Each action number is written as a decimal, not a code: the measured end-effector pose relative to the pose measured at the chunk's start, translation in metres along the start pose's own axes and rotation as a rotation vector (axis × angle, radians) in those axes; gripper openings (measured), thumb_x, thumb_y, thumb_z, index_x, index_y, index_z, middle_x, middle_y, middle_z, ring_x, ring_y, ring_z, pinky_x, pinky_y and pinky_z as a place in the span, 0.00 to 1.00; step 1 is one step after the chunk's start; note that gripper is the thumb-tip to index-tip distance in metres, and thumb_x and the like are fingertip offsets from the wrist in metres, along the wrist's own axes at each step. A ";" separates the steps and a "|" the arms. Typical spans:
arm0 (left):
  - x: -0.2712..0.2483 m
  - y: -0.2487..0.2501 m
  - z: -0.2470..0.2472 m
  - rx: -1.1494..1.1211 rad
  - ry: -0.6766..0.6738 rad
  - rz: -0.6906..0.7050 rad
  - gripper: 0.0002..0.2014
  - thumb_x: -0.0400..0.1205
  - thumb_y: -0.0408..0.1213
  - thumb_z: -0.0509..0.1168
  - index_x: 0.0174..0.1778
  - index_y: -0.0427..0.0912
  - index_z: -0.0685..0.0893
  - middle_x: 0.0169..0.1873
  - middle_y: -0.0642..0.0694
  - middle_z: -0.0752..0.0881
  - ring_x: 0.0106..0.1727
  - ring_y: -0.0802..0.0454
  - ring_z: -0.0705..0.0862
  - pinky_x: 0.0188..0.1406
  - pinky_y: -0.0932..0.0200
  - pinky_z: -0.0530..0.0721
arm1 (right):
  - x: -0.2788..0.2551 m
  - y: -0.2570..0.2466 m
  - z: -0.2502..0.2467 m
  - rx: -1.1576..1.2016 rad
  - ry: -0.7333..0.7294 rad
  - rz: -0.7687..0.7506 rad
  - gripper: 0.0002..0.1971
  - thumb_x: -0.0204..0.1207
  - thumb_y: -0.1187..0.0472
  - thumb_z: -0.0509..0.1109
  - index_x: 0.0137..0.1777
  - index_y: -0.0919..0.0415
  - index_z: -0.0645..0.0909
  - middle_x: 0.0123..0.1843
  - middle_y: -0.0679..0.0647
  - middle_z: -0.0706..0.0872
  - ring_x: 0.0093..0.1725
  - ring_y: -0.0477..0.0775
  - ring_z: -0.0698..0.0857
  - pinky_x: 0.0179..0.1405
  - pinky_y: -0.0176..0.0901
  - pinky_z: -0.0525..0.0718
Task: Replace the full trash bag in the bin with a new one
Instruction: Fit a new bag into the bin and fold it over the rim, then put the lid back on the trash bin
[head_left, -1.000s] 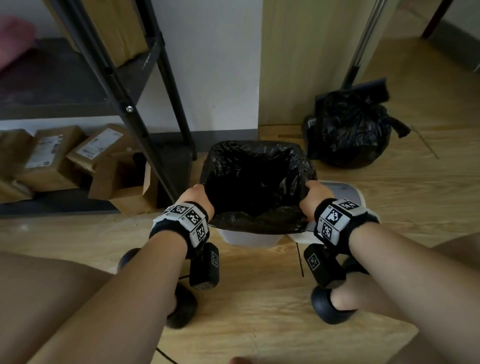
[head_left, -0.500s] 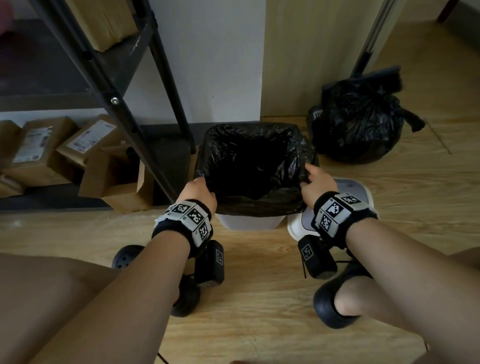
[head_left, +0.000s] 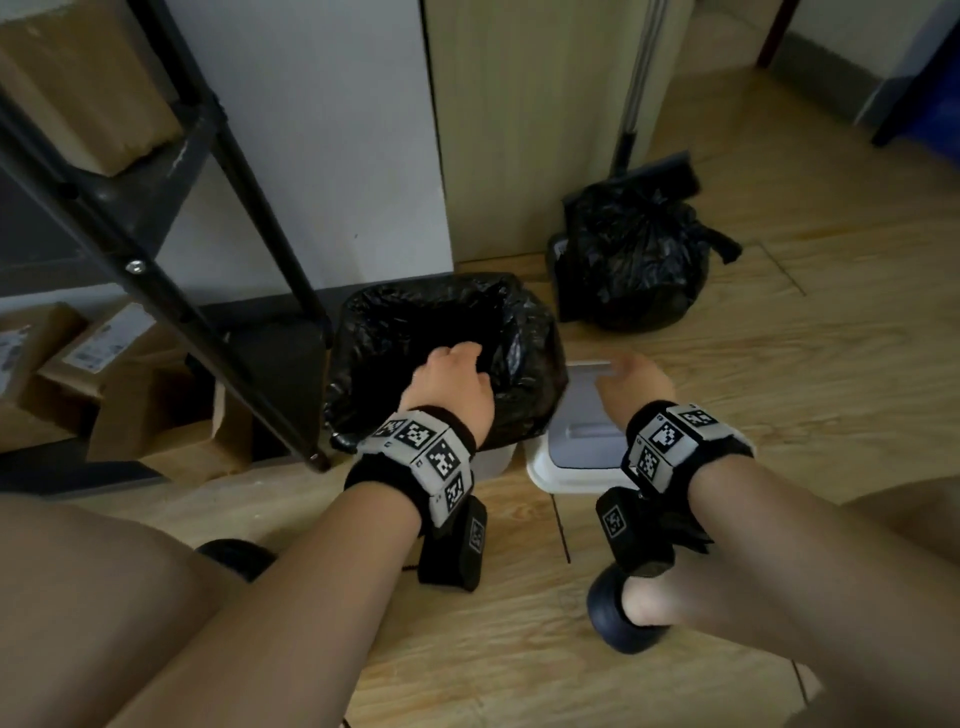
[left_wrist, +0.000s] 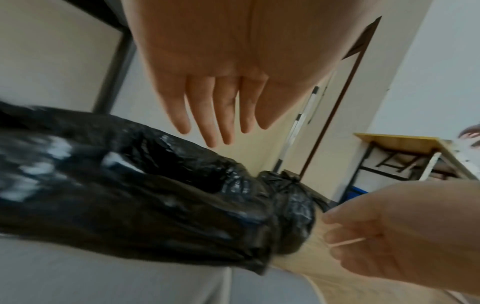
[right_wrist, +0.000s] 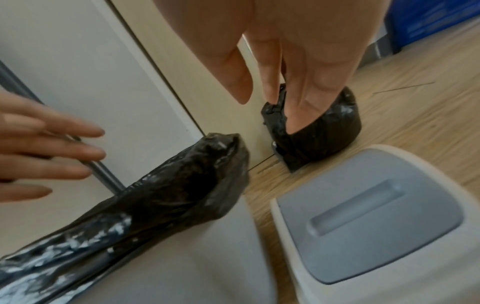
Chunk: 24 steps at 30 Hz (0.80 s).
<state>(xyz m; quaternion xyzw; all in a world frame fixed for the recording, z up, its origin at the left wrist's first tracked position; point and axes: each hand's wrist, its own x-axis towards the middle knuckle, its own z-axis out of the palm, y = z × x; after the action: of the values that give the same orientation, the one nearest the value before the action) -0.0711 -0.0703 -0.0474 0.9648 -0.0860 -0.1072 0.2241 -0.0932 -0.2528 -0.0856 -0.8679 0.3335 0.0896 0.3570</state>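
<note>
We saw soft, dim daylight and wide-angle bending at the edges; both wrist views were motion-blurred, with white glare streaks on the black bag (left_wrist: 130, 185).

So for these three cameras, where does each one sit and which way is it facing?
Head: worn on the head, looking down at the bin with its new bag; both forearms and hands show.
Left wrist: under the left hand, looking along its straight fingers over the bag rim.
Right wrist: under the right hand, facing the lid on the floor.
Shared: all three show the tied full bag.
</note>
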 end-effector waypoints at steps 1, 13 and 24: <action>0.000 0.009 0.006 -0.030 -0.029 0.048 0.20 0.85 0.40 0.54 0.74 0.46 0.71 0.70 0.42 0.77 0.67 0.43 0.79 0.67 0.49 0.79 | 0.001 0.007 -0.006 -0.013 -0.005 0.014 0.22 0.83 0.60 0.59 0.76 0.63 0.69 0.72 0.63 0.78 0.70 0.63 0.77 0.64 0.47 0.76; 0.015 0.057 0.131 0.224 -0.457 0.228 0.18 0.85 0.41 0.55 0.70 0.40 0.74 0.67 0.37 0.77 0.66 0.38 0.78 0.66 0.46 0.79 | 0.060 0.079 -0.018 0.003 -0.117 0.240 0.10 0.80 0.62 0.59 0.51 0.68 0.78 0.45 0.63 0.81 0.37 0.59 0.80 0.31 0.42 0.76; 0.072 0.041 0.216 0.037 -0.435 -0.261 0.42 0.80 0.47 0.65 0.83 0.43 0.48 0.82 0.36 0.44 0.82 0.35 0.53 0.79 0.43 0.63 | 0.128 0.117 0.005 0.161 -0.111 0.433 0.37 0.78 0.53 0.65 0.83 0.58 0.52 0.79 0.63 0.68 0.74 0.66 0.73 0.59 0.52 0.77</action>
<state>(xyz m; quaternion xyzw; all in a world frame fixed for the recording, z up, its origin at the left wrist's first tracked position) -0.0595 -0.2109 -0.2303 0.9259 -0.0086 -0.3386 0.1670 -0.0706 -0.3764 -0.2048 -0.7387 0.4979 0.1848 0.4152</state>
